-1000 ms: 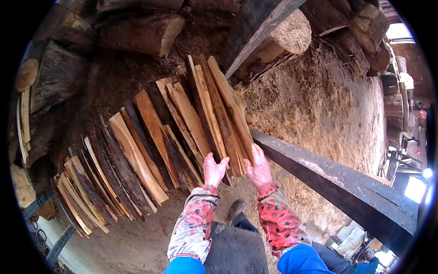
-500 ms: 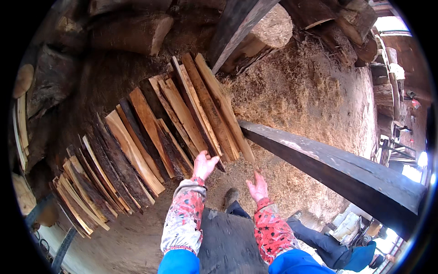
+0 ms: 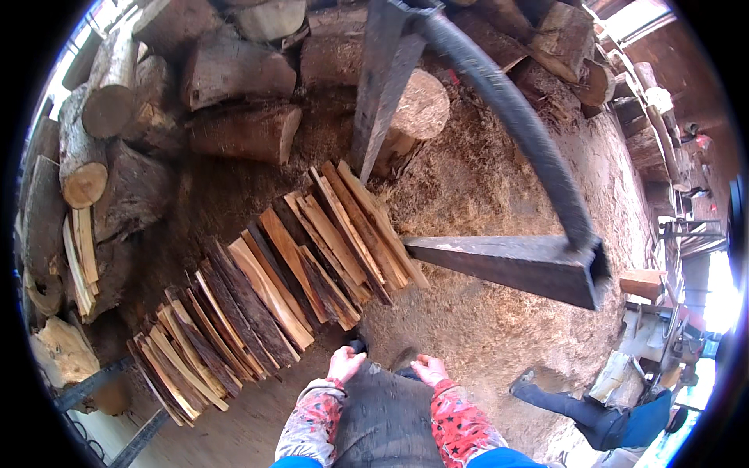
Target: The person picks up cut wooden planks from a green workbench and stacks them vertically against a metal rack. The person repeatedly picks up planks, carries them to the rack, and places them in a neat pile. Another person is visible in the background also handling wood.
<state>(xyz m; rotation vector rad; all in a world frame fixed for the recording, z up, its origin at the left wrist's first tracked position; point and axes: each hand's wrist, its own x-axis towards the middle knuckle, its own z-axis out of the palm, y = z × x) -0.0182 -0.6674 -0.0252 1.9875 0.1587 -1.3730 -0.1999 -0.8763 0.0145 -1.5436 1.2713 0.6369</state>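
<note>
My left hand and my right hand are both empty, fingers loosely spread, held low just above my dark trousers. Red patterned sleeves cover both forearms. In front of my left hand a long row of split wooden slats leans side by side on the ground, running from lower left up to the centre. My hands are apart from the slats, touching nothing.
Thick cut logs are piled at the back and left. A dark metal beam juts across the right, with a curved black hose above it. Sawdust covers the ground. Another person's leg and boot show at lower right.
Both hands have drawn back from the top ends of the slats toward my body and lowered. The view has pulled back and tilted, showing more logs.
</note>
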